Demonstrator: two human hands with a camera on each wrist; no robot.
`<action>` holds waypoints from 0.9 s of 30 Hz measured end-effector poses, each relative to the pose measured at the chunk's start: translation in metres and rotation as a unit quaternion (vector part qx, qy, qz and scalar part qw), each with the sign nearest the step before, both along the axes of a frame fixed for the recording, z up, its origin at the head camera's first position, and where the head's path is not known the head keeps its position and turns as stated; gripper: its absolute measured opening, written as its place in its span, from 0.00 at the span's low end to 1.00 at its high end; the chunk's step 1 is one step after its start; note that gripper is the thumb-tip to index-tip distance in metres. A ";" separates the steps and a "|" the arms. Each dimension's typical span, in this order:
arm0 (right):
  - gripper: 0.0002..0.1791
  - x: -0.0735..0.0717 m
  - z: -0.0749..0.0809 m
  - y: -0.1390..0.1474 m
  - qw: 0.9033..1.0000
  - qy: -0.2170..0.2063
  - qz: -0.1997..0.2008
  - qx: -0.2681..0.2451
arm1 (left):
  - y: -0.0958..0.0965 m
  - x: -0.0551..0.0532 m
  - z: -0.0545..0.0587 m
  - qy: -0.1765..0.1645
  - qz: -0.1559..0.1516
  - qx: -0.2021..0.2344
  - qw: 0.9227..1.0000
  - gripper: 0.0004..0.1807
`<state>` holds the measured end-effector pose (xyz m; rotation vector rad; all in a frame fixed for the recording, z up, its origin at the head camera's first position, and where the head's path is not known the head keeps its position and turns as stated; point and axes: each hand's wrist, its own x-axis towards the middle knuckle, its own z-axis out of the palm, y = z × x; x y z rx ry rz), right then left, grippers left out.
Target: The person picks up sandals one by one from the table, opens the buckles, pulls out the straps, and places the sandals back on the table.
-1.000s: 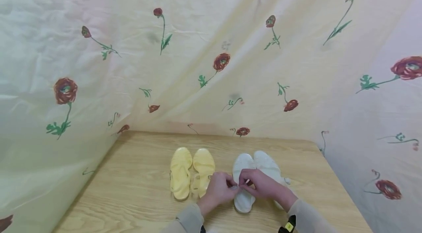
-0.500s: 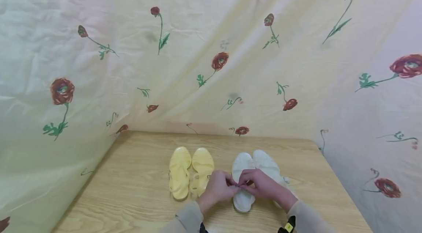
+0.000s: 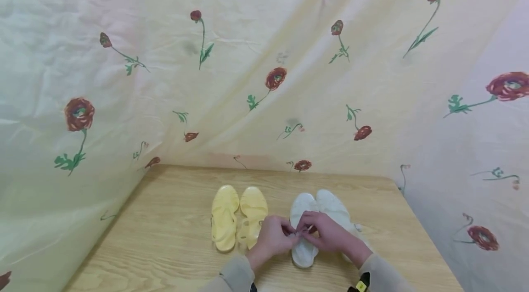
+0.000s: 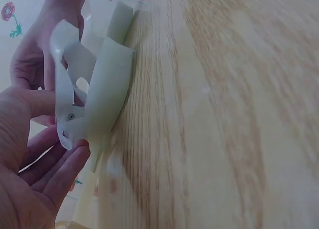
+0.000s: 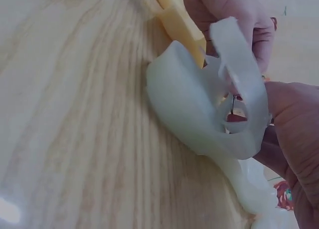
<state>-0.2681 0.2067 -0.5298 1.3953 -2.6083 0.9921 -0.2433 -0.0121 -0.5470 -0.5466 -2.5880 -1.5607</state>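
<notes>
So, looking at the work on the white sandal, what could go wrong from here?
The narrow strap, pinched by the left grip and right grip, might slip free. Pulling on it could drag the white sandal across the table. The left grip also sits close to the nearest yellow sandal, which it might nudge.

the white sandals [image 3: 303, 204] at 5 o'clock are milky, faintly greenish; the yellow sandals [image 3: 225, 221] at half past six are pale butter. the tabletop [image 3: 165, 232] beneath is light tan with darker wood grain. the cream cloth [image 3: 231, 99] at 12 o'clock carries scattered dark red flowers [image 3: 79, 114] and green leaves [image 3: 456, 104]. the right sleeve [image 3: 386, 276] is grey-beige.
</notes>
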 end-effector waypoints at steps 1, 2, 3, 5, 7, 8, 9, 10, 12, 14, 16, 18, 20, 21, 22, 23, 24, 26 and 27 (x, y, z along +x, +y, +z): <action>0.11 -0.001 0.001 0.000 1.000 0.004 0.002 -0.003 | 0.000 0.000 0.000 0.002 0.001 0.001 1.000 0.07; 0.12 -0.001 0.001 0.000 1.000 0.006 0.004 -0.007 | 0.000 0.000 0.000 0.004 0.000 0.001 1.000 0.07; 0.12 -0.002 0.002 -0.001 1.000 0.009 0.008 -0.009 | 0.000 0.000 0.000 0.006 0.000 0.000 1.000 0.07; 0.12 -0.002 0.003 -0.001 1.000 0.010 0.019 -0.013 | 0.000 0.000 0.000 0.010 -0.005 -0.003 1.000 0.06; 0.12 -0.003 0.002 -0.002 0.999 0.017 0.031 -0.015 | 0.000 -0.001 -0.001 0.020 -0.009 -0.012 1.000 0.06; 0.12 -0.003 0.002 -0.002 0.999 0.025 0.037 -0.013 | 0.000 -0.002 -0.001 0.023 -0.010 -0.014 1.000 0.06; 0.13 -0.003 0.002 -0.003 0.998 0.039 0.043 -0.012 | 0.000 -0.002 -0.001 0.026 -0.012 -0.016 0.999 0.07; 0.14 -0.003 0.001 -0.004 0.998 0.048 0.047 -0.011 | 0.000 -0.003 -0.002 0.029 -0.012 -0.017 0.999 0.07; 0.14 -0.003 0.000 -0.005 0.997 0.062 0.050 -0.010 | -0.001 -0.003 -0.002 0.037 -0.013 -0.022 0.999 0.09; 0.15 -0.003 0.000 -0.006 0.997 0.066 0.046 -0.006 | -0.001 -0.003 -0.002 0.038 -0.015 -0.023 0.999 0.09; 0.15 -0.002 -0.001 -0.006 0.997 0.065 0.043 -0.004 | -0.001 -0.003 -0.002 0.039 -0.014 -0.029 0.999 0.10; 0.14 -0.001 -0.002 -0.007 0.996 0.072 0.042 0.001 | -0.001 -0.002 -0.001 0.038 -0.012 -0.038 0.998 0.10; 0.13 0.000 -0.002 -0.006 0.995 0.087 0.042 0.006 | 0.000 -0.001 -0.001 0.033 -0.012 -0.041 0.999 0.09; 0.13 0.001 -0.001 -0.006 0.994 0.096 0.043 0.007 | 0.001 -0.001 -0.001 0.032 -0.010 -0.040 0.999 0.08; 0.12 0.001 0.000 -0.006 0.993 0.106 0.043 0.007 | 0.002 0.000 -0.001 0.033 -0.009 -0.040 0.999 0.07; 0.12 0.002 0.002 -0.006 0.992 0.116 0.043 0.006 | 0.003 0.000 -0.001 0.038 -0.007 -0.036 0.999 0.07; 0.11 0.002 0.003 -0.005 0.991 0.126 0.043 0.003 | 0.004 0.000 -0.002 0.045 -0.004 -0.034 0.998 0.07; 0.11 0.001 0.005 -0.004 0.989 0.142 0.047 -0.005 | 0.006 0.000 -0.003 0.059 0.002 -0.028 0.998 0.08; 0.11 0.001 0.006 -0.004 0.988 0.149 0.049 -0.009 | 0.007 0.000 -0.003 0.067 0.005 -0.025 0.997 0.08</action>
